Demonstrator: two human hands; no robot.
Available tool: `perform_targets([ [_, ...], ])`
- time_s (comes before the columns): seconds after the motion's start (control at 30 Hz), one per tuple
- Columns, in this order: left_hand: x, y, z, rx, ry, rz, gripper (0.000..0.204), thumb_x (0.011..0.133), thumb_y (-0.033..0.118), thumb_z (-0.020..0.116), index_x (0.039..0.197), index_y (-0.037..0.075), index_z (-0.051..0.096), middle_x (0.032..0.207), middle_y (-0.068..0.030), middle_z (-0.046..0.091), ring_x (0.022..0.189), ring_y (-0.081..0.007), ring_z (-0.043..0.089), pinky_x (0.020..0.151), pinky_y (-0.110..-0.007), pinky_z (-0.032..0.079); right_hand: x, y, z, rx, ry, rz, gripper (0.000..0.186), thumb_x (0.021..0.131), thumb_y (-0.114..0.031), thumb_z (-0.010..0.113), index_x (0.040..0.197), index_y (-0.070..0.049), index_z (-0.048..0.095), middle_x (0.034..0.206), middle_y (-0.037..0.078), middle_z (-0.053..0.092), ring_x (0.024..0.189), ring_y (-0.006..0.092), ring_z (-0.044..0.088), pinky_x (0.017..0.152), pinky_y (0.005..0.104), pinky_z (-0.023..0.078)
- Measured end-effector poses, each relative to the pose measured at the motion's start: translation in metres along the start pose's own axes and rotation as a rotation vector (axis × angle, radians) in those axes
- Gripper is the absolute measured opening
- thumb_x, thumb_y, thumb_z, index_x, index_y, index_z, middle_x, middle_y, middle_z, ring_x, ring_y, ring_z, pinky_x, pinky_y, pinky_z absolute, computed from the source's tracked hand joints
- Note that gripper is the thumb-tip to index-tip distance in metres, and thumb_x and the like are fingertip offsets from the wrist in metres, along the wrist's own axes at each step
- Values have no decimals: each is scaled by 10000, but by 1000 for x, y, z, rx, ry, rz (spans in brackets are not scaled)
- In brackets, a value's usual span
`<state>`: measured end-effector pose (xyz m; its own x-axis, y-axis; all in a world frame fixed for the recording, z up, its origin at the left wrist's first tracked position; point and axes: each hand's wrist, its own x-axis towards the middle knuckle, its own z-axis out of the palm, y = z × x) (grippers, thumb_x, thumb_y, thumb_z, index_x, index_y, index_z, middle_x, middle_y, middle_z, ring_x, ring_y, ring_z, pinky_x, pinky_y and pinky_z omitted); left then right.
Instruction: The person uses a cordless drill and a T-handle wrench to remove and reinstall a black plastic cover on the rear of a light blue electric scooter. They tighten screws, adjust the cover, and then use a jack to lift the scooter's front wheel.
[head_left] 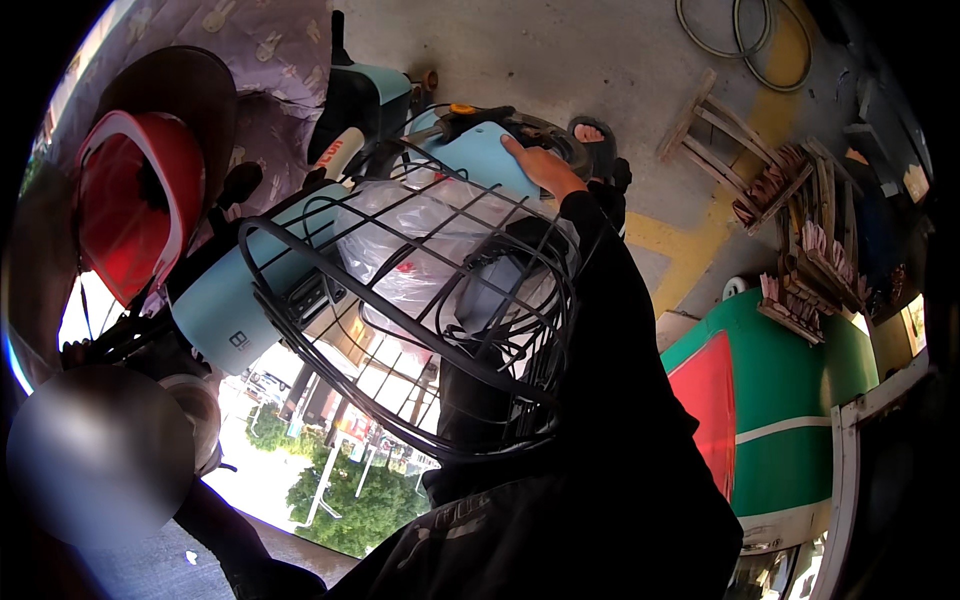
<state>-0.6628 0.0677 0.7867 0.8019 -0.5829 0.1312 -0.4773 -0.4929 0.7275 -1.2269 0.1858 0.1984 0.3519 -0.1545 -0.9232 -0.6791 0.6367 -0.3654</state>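
My right hand reaches past a black wire basket to a light-blue panel. One finger lies along the panel's upper right edge; the other fingers are mostly hidden, and the hand appears to grip that edge. Inside the basket are a clear plastic bag and a bundle of black cable. A light-blue vehicle front shows beside the basket, with dark handlebar parts left of it. My left hand cannot be seen.
A red-lined helmet hangs at the left, by a patterned cloth. A blurred grey disc covers the lower left. A sandalled foot is beyond my hand. Wooden frames, hoops and a green-red tank occupy the right.
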Motion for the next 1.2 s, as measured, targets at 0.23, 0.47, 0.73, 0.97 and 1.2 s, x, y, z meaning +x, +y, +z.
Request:
perform_targets([
  [0.23,-23,-24,18,19,-16,88,496,947,482,418,1051,26,584,930,-150,656,844,-293,641,793,-448,514,-30,5,1,5,213,-171,757,974,-641,243,1137,-44,680,1171,198,655,1141,402,565,980,437,407],
  [0.47,-93,-36,20,237,-23,397,506,947,487,414,1054,22,582,937,-151,653,851,-296,639,799,-449,515,-27,98,41,108,636,-823,360,888,-152,521,1219,-29,590,1302,203,562,1220,381,505,1034,453,402],
  [0.73,-324,-98,-10,521,27,685,516,948,493,410,1058,18,580,944,-152,650,860,-298,638,806,-451,516,-49,125,57,-489,814,-675,676,749,-144,767,1353,-79,473,1210,122,584,1163,307,540,919,396,500],
  [0.97,-529,-149,-67,478,99,215,525,948,497,406,1062,15,578,951,-153,648,868,-301,636,812,-452,517,-48,119,74,-450,810,-878,701,681,-188,801,1296,-25,506,1212,122,572,1109,307,536,912,393,495],
  [1.2,-555,-157,-73,347,324,148,534,948,502,402,1066,11,576,957,-154,645,876,-304,635,818,-454,517,-18,80,95,-504,904,-1030,352,721,-212,726,992,-7,639,1042,119,605,1041,280,552,849,383,464],
])
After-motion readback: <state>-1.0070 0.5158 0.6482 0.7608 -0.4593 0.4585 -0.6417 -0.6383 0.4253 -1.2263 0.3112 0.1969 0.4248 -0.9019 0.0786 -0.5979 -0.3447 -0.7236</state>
